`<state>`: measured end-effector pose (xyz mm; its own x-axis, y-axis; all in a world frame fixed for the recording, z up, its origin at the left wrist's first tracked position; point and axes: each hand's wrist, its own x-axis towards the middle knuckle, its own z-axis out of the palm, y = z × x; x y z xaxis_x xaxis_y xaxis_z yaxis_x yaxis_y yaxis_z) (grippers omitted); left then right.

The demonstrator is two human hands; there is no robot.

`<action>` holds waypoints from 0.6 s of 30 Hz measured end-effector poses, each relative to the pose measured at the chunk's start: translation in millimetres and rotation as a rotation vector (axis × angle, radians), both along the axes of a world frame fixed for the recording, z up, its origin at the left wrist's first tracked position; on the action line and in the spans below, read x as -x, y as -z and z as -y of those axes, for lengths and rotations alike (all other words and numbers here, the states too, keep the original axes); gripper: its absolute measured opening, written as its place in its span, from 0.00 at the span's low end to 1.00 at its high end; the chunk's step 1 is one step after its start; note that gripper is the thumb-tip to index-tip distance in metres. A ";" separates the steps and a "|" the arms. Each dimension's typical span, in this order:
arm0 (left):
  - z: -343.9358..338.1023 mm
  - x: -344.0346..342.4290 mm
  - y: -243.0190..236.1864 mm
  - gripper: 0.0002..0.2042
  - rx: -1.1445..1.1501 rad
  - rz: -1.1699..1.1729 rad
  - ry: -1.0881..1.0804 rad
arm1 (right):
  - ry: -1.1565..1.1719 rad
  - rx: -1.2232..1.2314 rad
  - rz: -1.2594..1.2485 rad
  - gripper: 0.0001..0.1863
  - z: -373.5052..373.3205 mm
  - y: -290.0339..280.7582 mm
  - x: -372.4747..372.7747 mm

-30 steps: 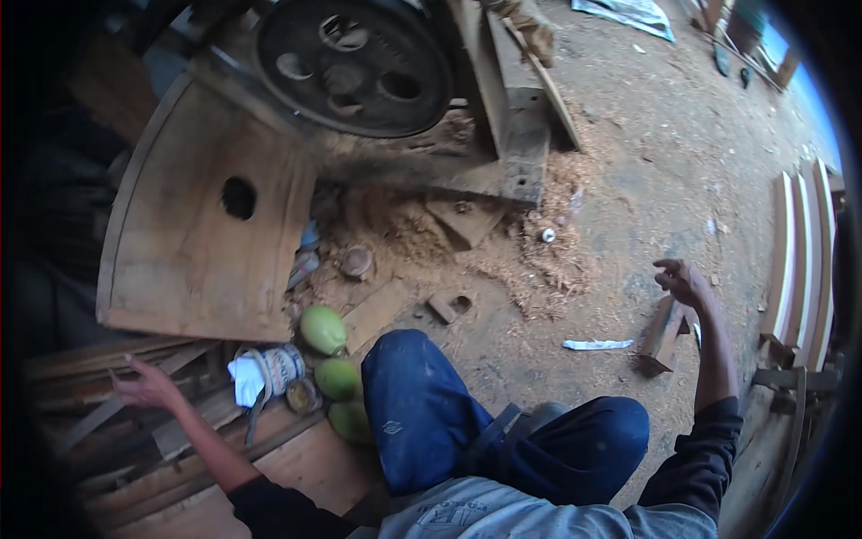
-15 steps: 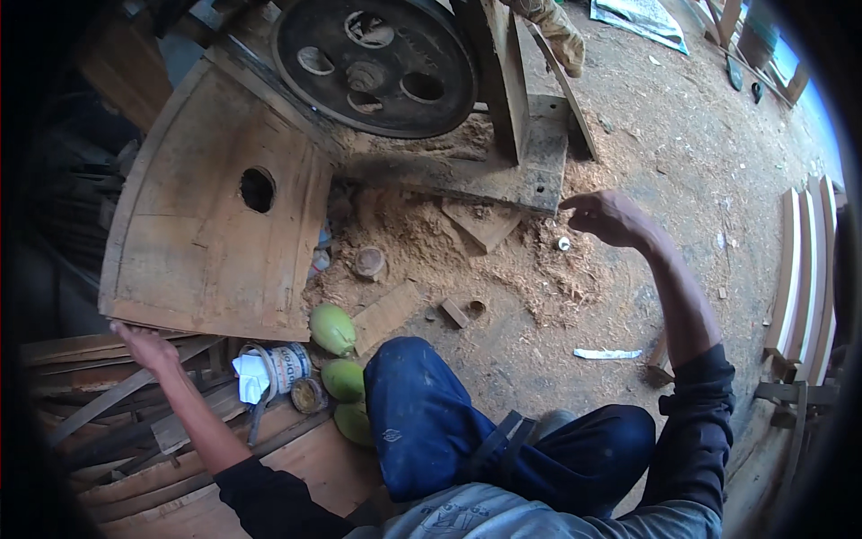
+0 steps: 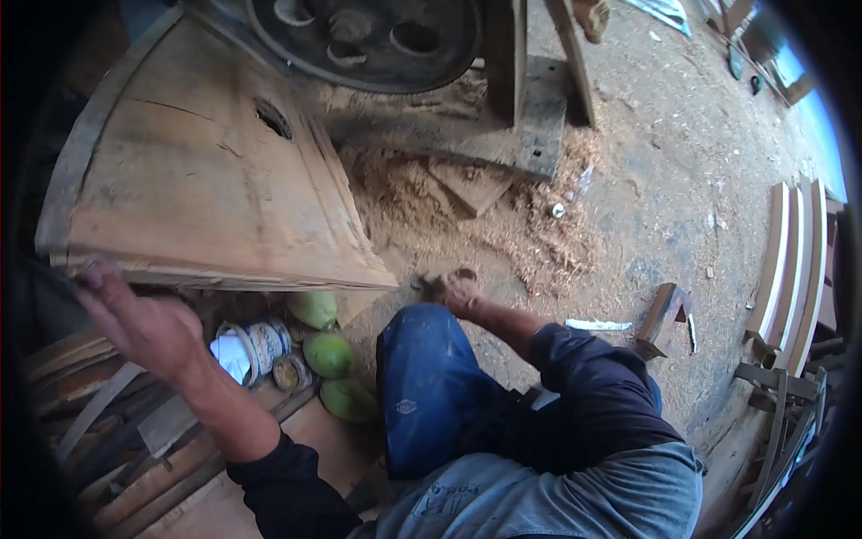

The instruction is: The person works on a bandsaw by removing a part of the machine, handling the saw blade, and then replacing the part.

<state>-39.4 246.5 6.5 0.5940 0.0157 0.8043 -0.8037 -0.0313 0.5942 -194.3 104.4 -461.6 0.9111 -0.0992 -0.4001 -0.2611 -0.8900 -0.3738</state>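
Observation:
A large wooden panel (image 3: 193, 180) with a curved edge and a round hole fills the upper left, its near edge raised and tilted. My left hand (image 3: 144, 323) grips it at the near left corner, fingers curled against the edge. By my knee my right hand (image 3: 458, 295) reaches to the sawdust-covered floor, its fingers closed together where a small wooden block lay; what they hold is hidden. Three green coconuts (image 3: 327, 355) lie beside my leg, the farthest partly behind the panel's edge. A white tub (image 3: 268, 346) and a small jar (image 3: 292, 372) stand next to them.
Beyond the panel stands a machine with a large dark wheel (image 3: 364, 36) and a metal base (image 3: 539, 153). Sawdust heaps (image 3: 503, 229) lie below it. Wood strips are stacked at left, and curved pale pieces (image 3: 790, 269) lie at right. A notched wood piece (image 3: 663, 322) rests nearby.
The panel's near edge has risen and tilted with my left hand at its corner. My right hand has moved from beside the machine base down and left to the floor near my knee.

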 end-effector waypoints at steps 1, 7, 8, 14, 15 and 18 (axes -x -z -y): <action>8.4 2.3 4.9 0.27 0.055 -0.040 0.011 | 0.085 -0.092 0.079 0.19 -1.2 -13.6 7.9; 106.4 47.9 -4.2 0.17 -0.151 -0.142 0.702 | -0.140 -0.018 0.005 0.12 131.0 -25.6 76.5; 124.4 55.0 -8.9 0.18 -0.134 -0.186 0.871 | -0.035 0.036 0.053 0.13 156.6 -42.0 102.3; 233.0 52.3 -32.1 0.21 -0.203 -0.159 0.981 | 0.582 0.244 0.355 0.21 288.6 -135.1 186.3; 242.7 40.8 -37.4 0.21 -0.329 -0.103 0.860 | 0.671 0.162 0.421 0.20 288.9 -178.5 166.5; 285.7 41.2 -49.4 0.21 -0.482 0.083 0.733 | 0.802 0.072 0.961 0.20 284.8 -277.6 126.0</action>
